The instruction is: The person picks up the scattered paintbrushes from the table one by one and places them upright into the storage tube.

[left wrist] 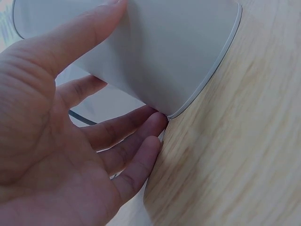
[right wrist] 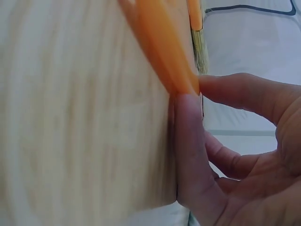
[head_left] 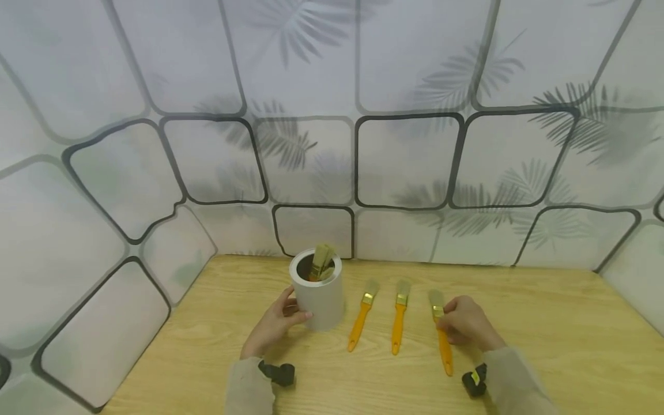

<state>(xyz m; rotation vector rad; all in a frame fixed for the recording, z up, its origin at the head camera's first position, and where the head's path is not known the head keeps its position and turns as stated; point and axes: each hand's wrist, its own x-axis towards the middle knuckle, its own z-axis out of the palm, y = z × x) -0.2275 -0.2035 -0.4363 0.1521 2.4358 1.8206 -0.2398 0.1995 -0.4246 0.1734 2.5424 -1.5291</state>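
Note:
A white cylindrical can stands on the table with bristle-up paintbrushes inside it; their handles are mostly hidden. My left hand holds the can's left side, its thumb on the wall and its fingers by the lower edge. On the right, my right hand pinches a paintbrush with an orange handle between thumb and fingers, close to the metal band. In the right wrist view that orange handle lies close along the table, with the fingertips at its end nearest the bristles.
Two more orange-handled paintbrushes, a left one and a middle one, lie side by side between the can and my right hand. The wooden table ends against a patterned wall covering at the back. Dark wrist devices sit at both sleeves.

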